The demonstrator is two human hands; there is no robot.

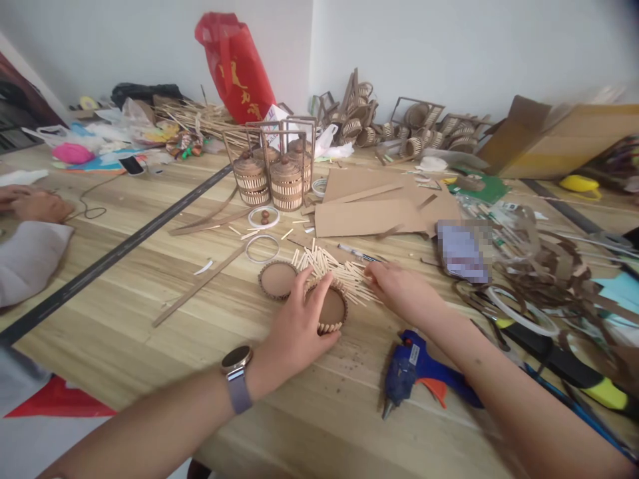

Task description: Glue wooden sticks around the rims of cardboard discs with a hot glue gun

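Observation:
My left hand (295, 326), with a watch on its wrist, grips a round brown cardboard base (330, 307). Its thumb is at the near rim and its fingers reach over the far left side. Short pale sticks stand along part of the near edge. A second round cardboard base (277, 279) lies just left of it. At the right side of a pile of short wooden sticks (349, 276), my right hand (394, 283) has its fingers pinched together; what they hold is hidden. A blue glue gun (412, 369) with an orange trigger rests below my right forearm.
Several lidded stick baskets with tall handles (287, 179) stand behind the pile. Cardboard sheets (369, 216) lie to their right. White rings (263, 248), a pen (357, 253) and tangled brown strips (544, 266) surround the work. Another person's hands (40, 203) are at far left.

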